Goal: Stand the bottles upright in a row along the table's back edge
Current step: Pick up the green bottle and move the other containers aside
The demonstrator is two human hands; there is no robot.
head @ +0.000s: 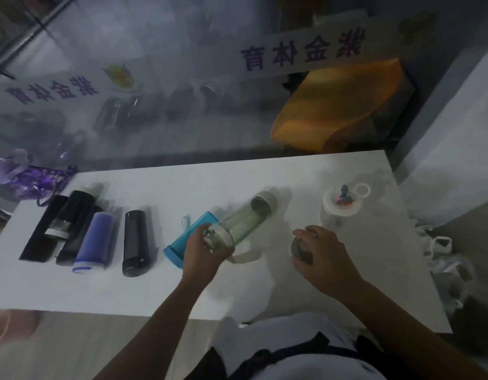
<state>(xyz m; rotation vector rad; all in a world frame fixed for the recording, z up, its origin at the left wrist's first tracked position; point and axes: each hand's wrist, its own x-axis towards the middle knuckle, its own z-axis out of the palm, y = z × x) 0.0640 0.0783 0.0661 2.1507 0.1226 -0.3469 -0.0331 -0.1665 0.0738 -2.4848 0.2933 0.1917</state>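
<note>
Head view, the only one we have: our left hand [207, 249] is wrapped around the lid end of a pale green translucent plastic bottle [245, 220] at centre frame, and the bottle looks tilted, base pointing toward the upper right, its loop strap trailing on the table. Our right hand [323, 253], just right of centre, is cupped over a small round grey-rimmed container [301, 249]; whether it is truly gripping we cannot tell.

So we judge the step as raising the green bottle. Next, it needs tipping fully upright and carrying to the back edge, upper part of the tabletop, which is bare for now.

Plenty left: a flat teal-blue plastic bottle [192, 235] lies touching the green one, and at left frame lie a glossy black bottle [136, 242], a lilac-blue bottle [93, 239] and two dark bottles [62, 226] side by side. A clear bottle with a white lid [340, 205] stands upright at right.

The white table [264, 292] is smooth. Behind it, a glass wall with purple lettering [300, 50]; an orange bag [338, 105] beyond, a purple ribbon bag [23, 176] at far left.
</note>
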